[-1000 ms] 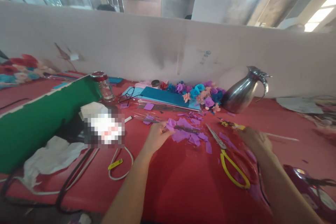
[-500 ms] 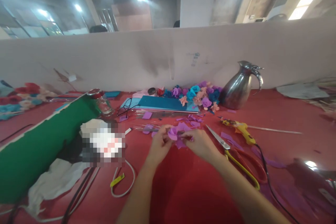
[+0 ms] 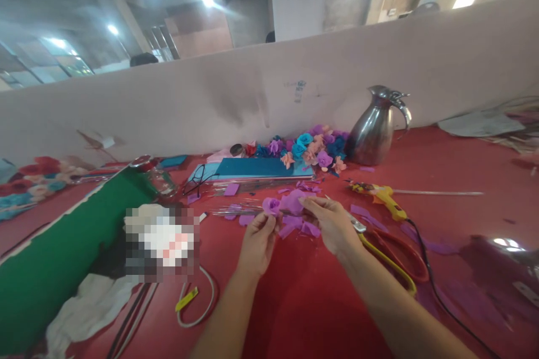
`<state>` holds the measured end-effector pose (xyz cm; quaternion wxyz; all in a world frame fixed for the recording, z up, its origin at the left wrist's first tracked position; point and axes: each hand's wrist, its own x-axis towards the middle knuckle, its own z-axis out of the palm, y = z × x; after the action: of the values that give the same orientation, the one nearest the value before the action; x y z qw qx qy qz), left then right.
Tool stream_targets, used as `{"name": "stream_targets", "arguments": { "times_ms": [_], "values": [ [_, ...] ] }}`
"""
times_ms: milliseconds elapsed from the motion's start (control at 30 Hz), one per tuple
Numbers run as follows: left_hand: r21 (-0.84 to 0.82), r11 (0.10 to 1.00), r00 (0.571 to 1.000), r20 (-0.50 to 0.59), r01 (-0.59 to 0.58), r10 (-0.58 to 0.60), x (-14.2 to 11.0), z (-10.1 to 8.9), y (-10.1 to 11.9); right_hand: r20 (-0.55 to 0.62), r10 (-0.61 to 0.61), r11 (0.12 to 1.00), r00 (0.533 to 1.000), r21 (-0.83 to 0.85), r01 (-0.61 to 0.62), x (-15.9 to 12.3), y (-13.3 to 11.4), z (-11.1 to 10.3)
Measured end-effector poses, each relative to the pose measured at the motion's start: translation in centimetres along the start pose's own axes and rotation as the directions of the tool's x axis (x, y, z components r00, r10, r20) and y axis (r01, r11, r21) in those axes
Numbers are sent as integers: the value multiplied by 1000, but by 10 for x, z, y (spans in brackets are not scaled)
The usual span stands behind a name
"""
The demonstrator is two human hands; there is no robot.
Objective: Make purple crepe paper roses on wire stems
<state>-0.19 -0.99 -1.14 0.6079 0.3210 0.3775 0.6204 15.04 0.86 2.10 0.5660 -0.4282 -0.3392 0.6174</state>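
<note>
My left hand [image 3: 260, 238] pinches a purple paper flower [image 3: 272, 206] at its base, above the red table. Between thumb and fingers, my right hand [image 3: 330, 221] grips a rounded purple paper petal [image 3: 293, 201] just to the flower's right. Whether petal and flower touch I cannot tell. More purple paper pieces [image 3: 297, 226] lie on the table under and behind the hands. To the right of my right hand rest large scissors [image 3: 389, 258] with red and yellow handles, partly hidden by the wrist. A yellow hot glue gun [image 3: 389, 202] with a clear stick lies beyond them.
Finished paper flowers [image 3: 314, 148] are heaped at the back beside a steel jug [image 3: 373, 129]. Blue paper sheets [image 3: 256, 167] and eyeglasses [image 3: 200, 176] lie nearby. Left are a glass jar [image 3: 158, 176], a green board [image 3: 80, 219] and a looped cable [image 3: 196, 322]. A pale partition stands behind.
My right hand has moved a little right, away from the flower, and now holds the petal up flat. The flower shows more fully in my left hand. The view has shifted slightly.
</note>
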Motion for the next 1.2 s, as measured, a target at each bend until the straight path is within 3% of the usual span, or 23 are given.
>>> {"name": "stream_targets", "arguments": {
  "times_ms": [300, 733, 1200],
  "values": [
    [-70, 996, 998, 32, 62, -60, 2, 2, -4, 44, 12, 1000, 999, 27, -13, -8, 3, 8],
    [-21, 1000, 994, 107, 7, -5, 4, 2, -7, 98, -3, 1000, 995, -3, 3, -11, 5, 12],
    [-20, 1000, 994, 104, -20, 22, 4, 2, -6, 136, -44, 998, 990, -48, 51, -16, 3, 13]
  ]
}}
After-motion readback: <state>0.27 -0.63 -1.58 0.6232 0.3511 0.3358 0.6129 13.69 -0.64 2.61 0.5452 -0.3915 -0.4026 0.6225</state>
